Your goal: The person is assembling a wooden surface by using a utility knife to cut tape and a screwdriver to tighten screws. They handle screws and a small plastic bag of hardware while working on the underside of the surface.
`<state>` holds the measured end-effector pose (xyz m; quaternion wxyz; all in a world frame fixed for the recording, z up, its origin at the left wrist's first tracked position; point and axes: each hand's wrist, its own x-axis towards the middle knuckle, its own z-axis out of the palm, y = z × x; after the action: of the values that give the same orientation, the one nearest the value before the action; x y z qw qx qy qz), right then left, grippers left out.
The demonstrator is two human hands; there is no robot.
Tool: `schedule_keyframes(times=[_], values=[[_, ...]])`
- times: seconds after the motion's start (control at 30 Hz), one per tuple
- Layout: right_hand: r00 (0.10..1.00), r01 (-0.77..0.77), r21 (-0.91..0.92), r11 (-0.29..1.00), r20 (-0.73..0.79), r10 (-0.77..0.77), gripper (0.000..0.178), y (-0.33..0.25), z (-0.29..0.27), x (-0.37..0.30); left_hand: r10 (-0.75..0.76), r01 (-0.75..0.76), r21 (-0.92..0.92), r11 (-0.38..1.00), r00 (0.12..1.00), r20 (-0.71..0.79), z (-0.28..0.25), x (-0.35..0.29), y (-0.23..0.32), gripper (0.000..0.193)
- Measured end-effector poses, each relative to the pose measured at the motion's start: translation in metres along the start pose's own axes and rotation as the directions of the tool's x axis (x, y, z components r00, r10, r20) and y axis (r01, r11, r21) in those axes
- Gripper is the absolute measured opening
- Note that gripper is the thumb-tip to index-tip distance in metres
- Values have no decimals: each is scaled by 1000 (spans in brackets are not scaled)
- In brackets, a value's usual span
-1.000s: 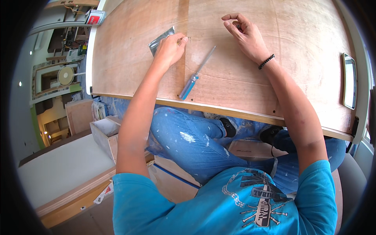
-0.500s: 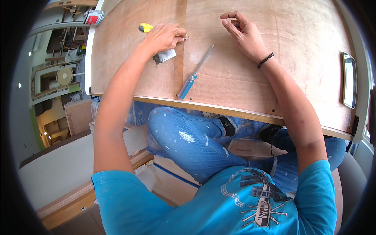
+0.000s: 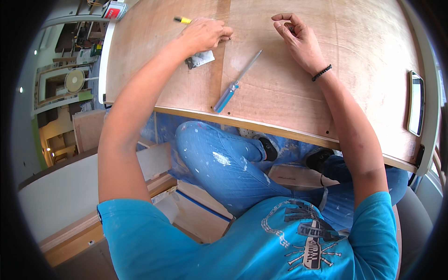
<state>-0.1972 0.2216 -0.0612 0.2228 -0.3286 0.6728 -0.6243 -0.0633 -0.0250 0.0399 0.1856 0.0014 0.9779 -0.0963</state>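
Observation:
My left hand (image 3: 207,35) is low over the wooden panel (image 3: 270,93), with thumb and fingers pinched at a dark strip in the grain. Whatever sits at its fingertips is too small to name. A yellow and black tool handle (image 3: 183,20), partly hidden, pokes out beyond that hand. Just below the wrist lies a small clear bag (image 3: 200,59) with dark bits inside. My right hand (image 3: 301,39) rests at the panel's far middle, its fingers curled round something small and dark that I cannot make out. Between my hands lies a screwdriver (image 3: 237,83) with a blue, clear handle.
A phone (image 3: 416,103) lies at the panel's right edge. At the far left corner stands a red and white box (image 3: 114,10). My legs (image 3: 219,158) are folded below the panel's near edge (image 3: 247,129). A fan (image 3: 74,81) stands farther off to the left.
The view has shifted slightly. My left hand has moved a little away from me along the dark strip, still pinched. My right hand stays curled in much the same place.

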Motion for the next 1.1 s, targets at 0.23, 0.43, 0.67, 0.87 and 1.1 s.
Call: schedule_keyframes(times=[0.23,0.43,0.67,0.87,1.1], values=[[1000,4,24,1000,-2,-4,33,1,0,1,-478,454,-247,856,878,-40,33,-2,38,27],[1000,-10,29,1000,-3,10,34,-2,-1,0,-486,589,-792,-160,652,582,23,22,29,26],[1000,-7,33,999,-14,7,33,-4,2,-1,-539,329,-825,-460,634,554,34,18,50,15],[1000,16,27,1000,-16,-16,32,-4,1,-2,-389,397,-221,891,918,79,26,0,35,21],[1000,29,20,999,-14,-28,31,-5,2,-2,387,-380,366,849,920,58,14,6,-13,25]])
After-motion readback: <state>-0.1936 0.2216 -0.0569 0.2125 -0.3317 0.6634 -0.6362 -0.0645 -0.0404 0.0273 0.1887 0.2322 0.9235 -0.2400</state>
